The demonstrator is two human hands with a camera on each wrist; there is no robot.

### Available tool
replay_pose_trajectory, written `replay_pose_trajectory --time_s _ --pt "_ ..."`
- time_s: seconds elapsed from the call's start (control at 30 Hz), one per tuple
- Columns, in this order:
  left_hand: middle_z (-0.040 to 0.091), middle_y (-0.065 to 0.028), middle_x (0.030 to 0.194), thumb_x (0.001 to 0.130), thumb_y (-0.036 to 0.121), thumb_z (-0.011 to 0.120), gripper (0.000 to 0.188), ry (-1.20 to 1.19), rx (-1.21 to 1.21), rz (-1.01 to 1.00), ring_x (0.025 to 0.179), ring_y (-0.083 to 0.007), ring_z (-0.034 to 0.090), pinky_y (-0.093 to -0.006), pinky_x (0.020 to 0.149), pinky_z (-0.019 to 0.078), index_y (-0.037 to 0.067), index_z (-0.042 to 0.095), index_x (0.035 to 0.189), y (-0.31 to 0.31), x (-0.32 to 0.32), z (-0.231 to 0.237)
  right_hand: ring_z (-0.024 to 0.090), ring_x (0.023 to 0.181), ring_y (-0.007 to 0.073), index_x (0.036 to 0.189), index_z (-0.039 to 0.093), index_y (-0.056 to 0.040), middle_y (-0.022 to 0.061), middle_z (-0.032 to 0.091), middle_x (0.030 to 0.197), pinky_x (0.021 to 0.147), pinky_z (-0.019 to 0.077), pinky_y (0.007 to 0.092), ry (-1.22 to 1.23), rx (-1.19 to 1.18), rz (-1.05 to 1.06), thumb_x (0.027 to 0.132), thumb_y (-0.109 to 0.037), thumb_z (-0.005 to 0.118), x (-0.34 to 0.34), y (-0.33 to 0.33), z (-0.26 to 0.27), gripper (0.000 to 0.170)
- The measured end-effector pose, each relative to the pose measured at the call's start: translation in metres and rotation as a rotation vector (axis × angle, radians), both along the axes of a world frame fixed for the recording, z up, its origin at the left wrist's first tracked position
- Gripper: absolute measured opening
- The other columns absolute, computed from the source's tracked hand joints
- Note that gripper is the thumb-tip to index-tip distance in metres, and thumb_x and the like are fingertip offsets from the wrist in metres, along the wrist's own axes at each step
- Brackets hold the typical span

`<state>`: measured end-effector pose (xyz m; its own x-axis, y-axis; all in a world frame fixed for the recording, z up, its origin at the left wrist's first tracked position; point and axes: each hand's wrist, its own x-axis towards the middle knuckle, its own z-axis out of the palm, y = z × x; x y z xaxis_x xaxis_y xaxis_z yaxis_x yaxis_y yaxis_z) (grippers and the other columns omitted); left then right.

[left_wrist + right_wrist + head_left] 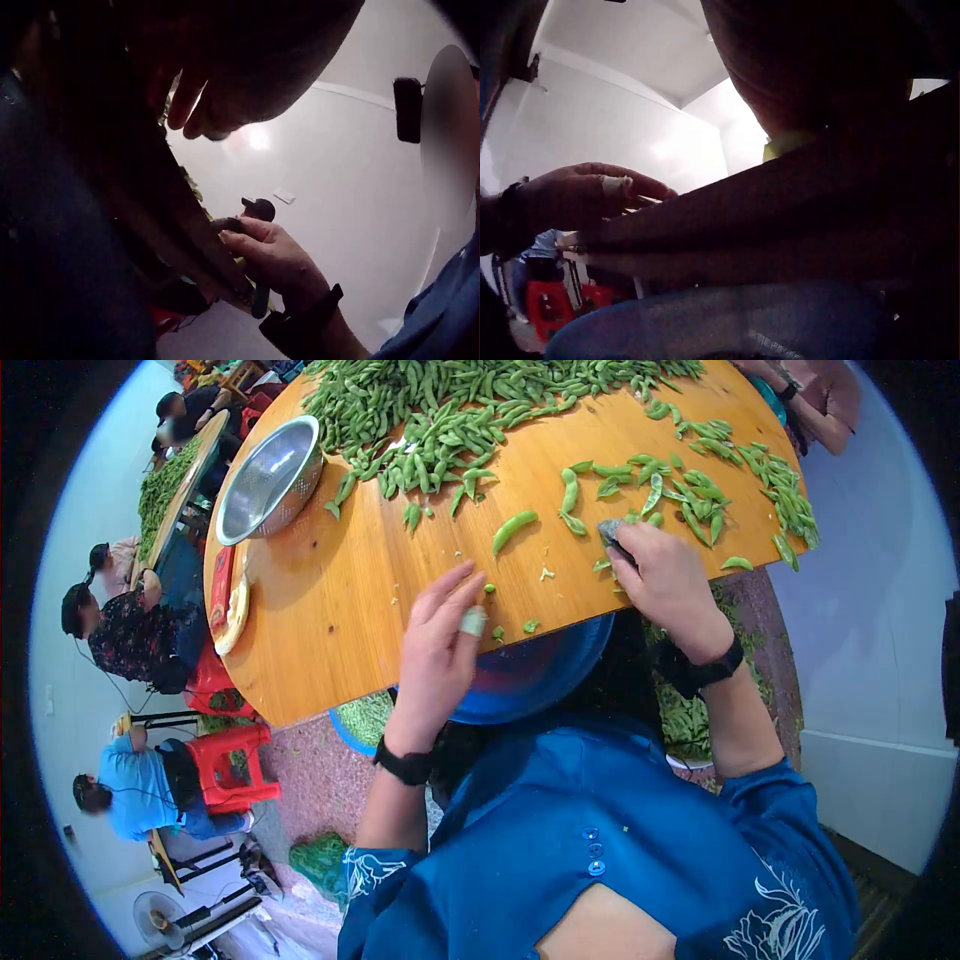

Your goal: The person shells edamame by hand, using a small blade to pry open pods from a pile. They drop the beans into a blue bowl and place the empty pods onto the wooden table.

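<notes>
In the head view my left hand (440, 635) is at the table's near edge, its fingers loosely extended and holding nothing. A pale wrap (473, 621) circles one finger. My right hand (662, 575) is low over the tabletop to the right, fingers bent, with a dark grey cover (609, 531) on one digit. Green bits of soybean pod show beside its thumb; I cannot tell whether the hand grips one. A single soybean pod (514, 532) lies between the hands, farther in. Loose soybean pods (700, 505) are scattered just beyond my right hand.
A large heap of soybean pods (420, 420) covers the far side of the wooden table (330, 600). A metal colander (268, 480) stands at the left. Below the near edge is a blue basin (530, 690). Other people sit at the left near red stools (232, 765).
</notes>
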<state>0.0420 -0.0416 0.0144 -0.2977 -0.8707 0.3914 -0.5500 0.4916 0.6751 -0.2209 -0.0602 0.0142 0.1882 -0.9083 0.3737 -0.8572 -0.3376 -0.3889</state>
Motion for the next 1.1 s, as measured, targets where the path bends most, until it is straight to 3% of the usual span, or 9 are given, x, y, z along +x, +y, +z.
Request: replay_pose_trajectory --time_s 0.13,0.27,0.4,0.47,0.53,0.67,0.77,0.9,1.1 --pt "0.060 -0.0113 0.112 0.080 0.000 0.058 0.024 -0.180 -0.054 -0.180 0.107 -0.0291 0.054 -0.0353 0.093 0.0430 0.003 0.064 0.103 0.005 -0.007 -0.002 0.059 0.072 0.0364 0.089 0.056 -0.0046 0.0163 0.057 0.079 0.064 0.0472 0.0463 -0.021 0.040 0.026 0.082 -0.017 0.057 0.008 0.011 0.013 0.014" --pt "0.061 -0.0093 0.103 0.070 -0.005 0.061 0.030 -0.143 -0.057 -0.156 0.100 -0.0294 0.055 -0.0379 0.087 0.0449 0.006 0.065 0.098 0.032 0.001 -0.009 0.059 0.071 0.0368 0.085 0.054 -0.0037 0.0164 0.056 0.078 0.062 0.0477 0.0463 -0.151 -0.051 0.192 0.081 -0.017 0.059 0.047 0.029 0.017 0.015" --pt "0.060 -0.0106 0.100 0.066 -0.007 0.063 0.033 -0.146 -0.027 -0.210 0.096 -0.0302 0.056 -0.0381 0.084 0.0466 0.006 0.065 0.096 0.056 0.014 -0.025 0.058 0.069 0.0343 0.087 0.053 -0.0061 0.0140 0.053 0.078 0.056 0.0470 0.0425 -0.089 0.104 0.314 0.078 -0.012 0.063 0.071 0.039 0.006 0.015" --pt "0.060 -0.0118 0.098 0.070 -0.004 0.064 0.028 -0.264 -0.049 -0.238 0.091 -0.0289 0.058 -0.0356 0.080 0.0485 0.005 0.065 0.097 0.057 0.020 -0.025 0.059 0.068 0.0363 0.082 0.049 -0.0047 0.0155 0.053 0.073 0.056 0.0486 0.0439 -0.040 0.138 0.281 0.079 -0.008 0.058 0.061 0.045 0.008 0.010" --pt "0.060 -0.0122 0.097 0.074 -0.002 0.065 0.024 -0.121 0.116 -0.193 0.083 -0.0271 0.060 -0.0330 0.074 0.0500 0.003 0.064 0.097 0.056 0.016 -0.010 0.059 0.070 0.0368 0.083 0.050 -0.0036 0.0165 0.054 0.075 0.058 0.0485 0.0441 -0.037 0.151 0.259 0.078 -0.007 0.058 0.041 0.054 0.013 0.009" --pt "0.057 -0.0140 0.088 0.081 0.009 0.063 0.018 -0.144 0.184 0.006 0.077 -0.0306 0.060 -0.0381 0.068 0.0503 0.002 0.062 0.097 0.020 -0.013 0.038 0.058 0.072 0.0370 0.090 0.054 -0.0025 0.0168 0.056 0.077 0.061 0.0471 0.0445 -0.036 0.108 0.082 0.082 -0.012 0.059 -0.007 0.068 0.003 0.014" --pt "0.058 -0.0160 0.089 0.081 0.011 0.062 0.020 -0.270 -0.051 0.120 0.077 -0.0319 0.061 -0.0407 0.068 0.0491 0.002 0.063 0.098 -0.023 -0.039 0.031 0.058 0.072 0.0368 0.093 0.056 -0.0028 0.0169 0.057 0.077 0.061 0.0464 0.0447 -0.051 0.138 -0.023 0.083 -0.015 0.060 -0.025 0.082 -0.007 0.017" --pt "0.058 -0.0187 0.092 0.081 0.011 0.060 0.019 -0.439 -0.066 0.147 0.081 -0.0360 0.060 -0.0423 0.072 0.0491 0.001 0.063 0.097 -0.065 -0.058 0.003 0.057 0.071 0.0375 0.090 0.055 -0.0036 0.0178 0.056 0.075 0.061 0.0460 0.0457 -0.045 0.201 -0.068 0.084 -0.018 0.061 -0.037 0.097 -0.020 0.017" --pt "0.059 -0.0206 0.096 0.077 0.006 0.060 0.023 -0.135 0.042 -0.413 0.087 -0.0373 0.058 -0.0402 0.075 0.0492 0.000 0.062 0.100 -0.056 -0.113 0.009 0.057 0.077 0.0420 0.095 0.051 -0.0008 0.0221 0.057 0.081 0.067 0.0467 0.0490 -0.117 0.386 -0.049 0.080 -0.013 0.059 -0.031 0.111 -0.038 0.021"
